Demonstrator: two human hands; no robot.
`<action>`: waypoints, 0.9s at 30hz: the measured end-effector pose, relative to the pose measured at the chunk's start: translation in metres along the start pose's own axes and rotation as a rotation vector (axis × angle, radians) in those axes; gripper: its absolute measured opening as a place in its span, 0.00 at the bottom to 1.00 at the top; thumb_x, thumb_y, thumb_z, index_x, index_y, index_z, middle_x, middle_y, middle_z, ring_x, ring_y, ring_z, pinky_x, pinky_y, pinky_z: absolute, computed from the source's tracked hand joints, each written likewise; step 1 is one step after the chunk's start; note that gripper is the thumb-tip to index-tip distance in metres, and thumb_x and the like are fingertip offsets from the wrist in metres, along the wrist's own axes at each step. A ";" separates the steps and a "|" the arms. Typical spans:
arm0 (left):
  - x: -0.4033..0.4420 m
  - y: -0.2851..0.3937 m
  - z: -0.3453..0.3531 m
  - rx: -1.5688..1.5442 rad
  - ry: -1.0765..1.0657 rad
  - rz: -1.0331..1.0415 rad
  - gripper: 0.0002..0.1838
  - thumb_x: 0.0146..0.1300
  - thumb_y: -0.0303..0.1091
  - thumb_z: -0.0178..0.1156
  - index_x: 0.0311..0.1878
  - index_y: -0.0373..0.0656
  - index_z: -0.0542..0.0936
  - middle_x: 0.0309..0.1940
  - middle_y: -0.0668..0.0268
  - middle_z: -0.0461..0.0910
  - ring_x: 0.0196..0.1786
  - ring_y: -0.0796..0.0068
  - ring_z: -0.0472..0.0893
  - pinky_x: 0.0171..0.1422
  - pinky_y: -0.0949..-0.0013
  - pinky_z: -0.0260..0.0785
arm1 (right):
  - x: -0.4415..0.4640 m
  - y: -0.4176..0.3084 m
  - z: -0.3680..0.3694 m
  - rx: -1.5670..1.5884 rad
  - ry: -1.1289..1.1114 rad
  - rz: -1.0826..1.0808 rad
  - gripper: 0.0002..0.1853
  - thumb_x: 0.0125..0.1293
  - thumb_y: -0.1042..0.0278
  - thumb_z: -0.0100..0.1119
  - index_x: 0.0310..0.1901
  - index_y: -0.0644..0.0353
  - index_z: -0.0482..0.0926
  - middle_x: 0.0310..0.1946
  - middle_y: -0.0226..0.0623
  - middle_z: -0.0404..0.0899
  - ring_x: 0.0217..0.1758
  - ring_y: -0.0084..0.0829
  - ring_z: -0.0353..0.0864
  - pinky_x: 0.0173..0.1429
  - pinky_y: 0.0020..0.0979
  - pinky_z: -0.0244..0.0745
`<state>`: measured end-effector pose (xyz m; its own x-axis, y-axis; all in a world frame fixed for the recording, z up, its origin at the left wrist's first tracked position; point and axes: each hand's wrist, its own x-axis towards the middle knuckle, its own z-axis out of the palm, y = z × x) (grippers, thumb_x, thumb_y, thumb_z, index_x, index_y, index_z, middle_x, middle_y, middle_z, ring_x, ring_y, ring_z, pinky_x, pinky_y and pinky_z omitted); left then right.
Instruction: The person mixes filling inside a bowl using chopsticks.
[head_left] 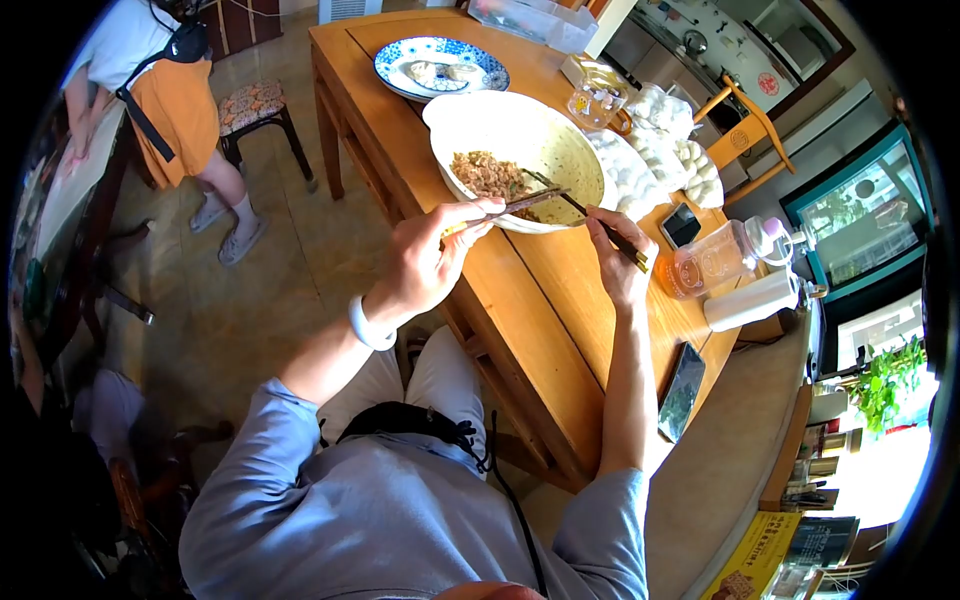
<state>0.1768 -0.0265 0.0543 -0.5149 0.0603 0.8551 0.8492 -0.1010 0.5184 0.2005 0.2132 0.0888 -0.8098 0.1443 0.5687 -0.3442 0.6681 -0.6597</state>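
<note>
A large white bowl (pixel 470 118) stands on the wooden table in front of me, with a brown minced filling (pixel 485 175) heaped at its left side. My left hand (pixel 425 255) is closed around dark chopsticks (pixel 530 200) at the bowl's near rim; how many it holds is hard to tell. Over the rim's right side, my right hand (pixel 622 262) grips another set of dark chopsticks (pixel 572 203), gold-ended, whose tips reach into the bowl. The two sets cross above the filling. A white band (pixel 371 324) circles my left wrist.
On the wooden table (pixel 545 300) are a blue-patterned plate (pixel 440 52) with pale pieces, bagged white items (pixel 635 165), a glass mug (pixel 597 103), two phones (pixel 682 390), an orange-tinted bottle (pixel 710 262) and a white bottle (pixel 752 302). A person in orange shorts (pixel 178 108) stands left, beside a stool (pixel 252 106).
</note>
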 end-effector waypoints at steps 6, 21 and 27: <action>0.002 -0.028 -0.003 0.173 0.014 0.006 0.10 0.59 0.17 0.52 0.44 0.30 0.72 0.41 0.53 0.79 0.42 0.62 0.82 0.47 0.69 0.77 | 0.000 0.003 0.004 -0.015 0.068 0.026 0.06 0.55 0.75 0.61 0.35 0.64 0.81 0.29 0.38 0.83 0.34 0.23 0.83 0.41 0.23 0.75; 0.010 -0.006 -0.001 0.190 -0.013 0.090 0.13 0.55 0.13 0.52 0.45 0.29 0.73 0.42 0.51 0.79 0.43 0.62 0.81 0.47 0.69 0.78 | 0.001 0.015 0.005 0.111 0.162 0.092 0.08 0.58 0.71 0.60 0.36 0.65 0.80 0.26 0.35 0.81 0.30 0.20 0.79 0.39 0.22 0.72; 0.001 0.023 0.005 0.044 -0.031 0.112 0.11 0.55 0.14 0.54 0.43 0.31 0.72 0.43 0.51 0.78 0.43 0.61 0.81 0.45 0.68 0.78 | 0.001 0.019 0.008 0.206 0.190 0.139 0.08 0.60 0.70 0.57 0.36 0.66 0.79 0.25 0.33 0.78 0.31 0.20 0.75 0.39 0.23 0.70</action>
<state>0.1962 -0.0238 0.0673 -0.4135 0.0817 0.9068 0.9057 -0.0646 0.4189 0.1892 0.2207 0.0733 -0.7595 0.3707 0.5345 -0.3407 0.4732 -0.8124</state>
